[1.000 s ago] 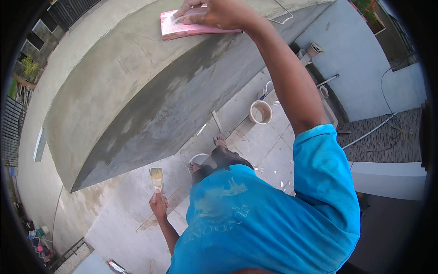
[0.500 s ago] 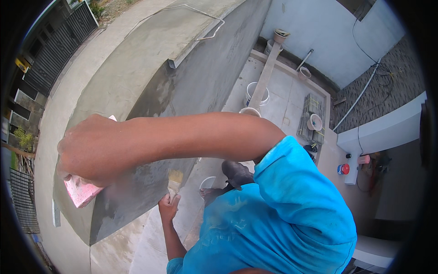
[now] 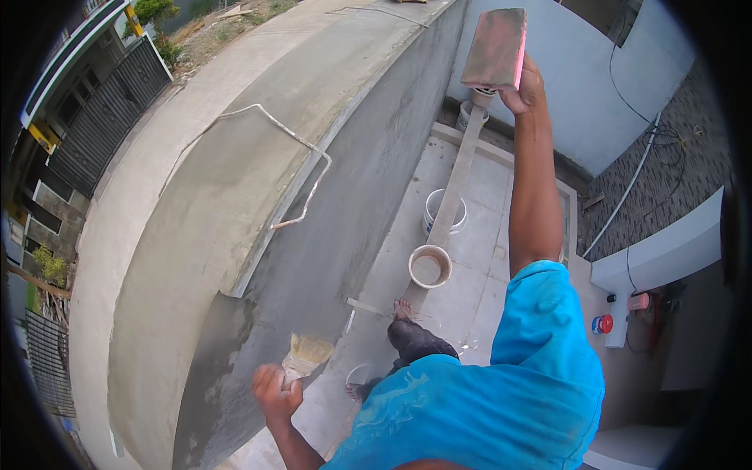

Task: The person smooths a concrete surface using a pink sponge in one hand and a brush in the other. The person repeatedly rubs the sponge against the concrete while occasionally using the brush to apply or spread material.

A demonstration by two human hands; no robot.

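My left hand (image 3: pixel 274 398), at the lower left, is closed around the handle of a wide paintbrush (image 3: pixel 305 356). Its pale bristles point up and right, near the wet, darker part of the grey plastered wall (image 3: pixel 329 235). Stretched far out at the upper right, my right hand (image 3: pixel 529 88) grips a pink rectangular float (image 3: pixel 493 48) from behind. The float's broad face is smeared grey, and the fingers are partly hidden by it. The float is held up in the air, apart from the wall.
A thin bent rod (image 3: pixel 317 149) hangs over the wall's top edge, beside a straight edging strip (image 3: pixel 262 254). Below, a plank (image 3: pixel 464 160) runs past a white bucket (image 3: pixel 462 222), with a smaller pail (image 3: pixel 446 276) near my bare foot (image 3: pixel 402 308). A red-lidded tub (image 3: pixel 601 323) stands at right.
My right arm has swung from across the wall at left to the upper right, carrying the float off the wall. The left hand with the paintbrush has moved slightly left and down.
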